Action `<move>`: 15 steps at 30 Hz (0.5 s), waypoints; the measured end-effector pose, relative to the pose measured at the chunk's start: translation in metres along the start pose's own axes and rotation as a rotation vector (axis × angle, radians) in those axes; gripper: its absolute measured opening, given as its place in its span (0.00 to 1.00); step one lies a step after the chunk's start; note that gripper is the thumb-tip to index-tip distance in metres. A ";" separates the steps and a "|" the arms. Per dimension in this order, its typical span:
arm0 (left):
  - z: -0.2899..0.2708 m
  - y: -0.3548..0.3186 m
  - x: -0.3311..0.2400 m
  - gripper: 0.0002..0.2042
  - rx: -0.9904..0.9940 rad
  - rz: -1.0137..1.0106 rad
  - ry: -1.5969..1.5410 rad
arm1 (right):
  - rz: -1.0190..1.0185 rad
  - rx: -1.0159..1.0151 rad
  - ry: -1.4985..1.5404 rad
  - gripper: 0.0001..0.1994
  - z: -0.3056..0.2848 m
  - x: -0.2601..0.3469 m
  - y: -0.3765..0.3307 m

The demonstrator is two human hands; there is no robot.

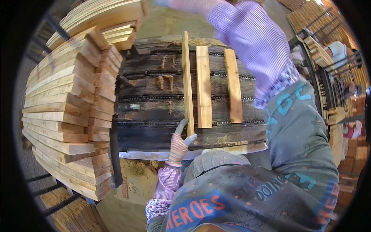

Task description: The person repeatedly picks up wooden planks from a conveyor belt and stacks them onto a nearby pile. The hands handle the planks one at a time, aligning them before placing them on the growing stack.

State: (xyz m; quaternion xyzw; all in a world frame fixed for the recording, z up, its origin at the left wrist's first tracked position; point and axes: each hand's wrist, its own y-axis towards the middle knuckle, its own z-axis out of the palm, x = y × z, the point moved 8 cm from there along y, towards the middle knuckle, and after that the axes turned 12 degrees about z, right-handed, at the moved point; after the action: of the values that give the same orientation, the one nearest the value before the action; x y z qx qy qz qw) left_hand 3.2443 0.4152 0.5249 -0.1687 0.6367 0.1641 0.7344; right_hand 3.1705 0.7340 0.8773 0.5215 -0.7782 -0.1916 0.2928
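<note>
My left hand (179,149), in a striped work glove with grey fingertips, grips the near end of a narrow wooden board (187,81), finger on one side and thumb on the other. That board stands on its edge, pointing away from me. Two more boards lie flat to its right, a middle one (204,85) and a right one (233,85), apart from each other. All three rest on a dark chain conveyor table (150,110). My right arm, in a purple striped sleeve, arches over the far right side. My right hand (183,4) is blurred at the top edge, its fingers unclear.
A tall stack of boards (58,104) stands close on the left, beside a black metal post (115,152). Another pile (104,17) sits behind it. Racks with lumber (319,52) and other people, including one in a light blue top (338,54), are at the far right.
</note>
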 end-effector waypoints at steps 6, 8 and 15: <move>0.039 0.044 0.025 0.35 0.168 0.131 1.066 | 0.950 0.750 -0.449 0.40 0.044 -0.161 -0.326; 0.043 0.055 0.020 0.44 0.151 0.101 1.235 | 1.147 0.978 -0.365 0.45 0.069 -0.132 -0.408; 0.043 0.103 0.031 0.49 0.148 -0.085 1.462 | 1.518 0.450 0.173 0.43 0.102 -0.091 -0.468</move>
State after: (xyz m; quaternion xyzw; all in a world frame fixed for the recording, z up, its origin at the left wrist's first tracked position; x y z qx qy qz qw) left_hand 3.2388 0.5271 0.4963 -0.2096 0.9661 -0.0623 0.1375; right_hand 3.4566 0.6384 0.4949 -0.0913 -0.9154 0.2632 0.2905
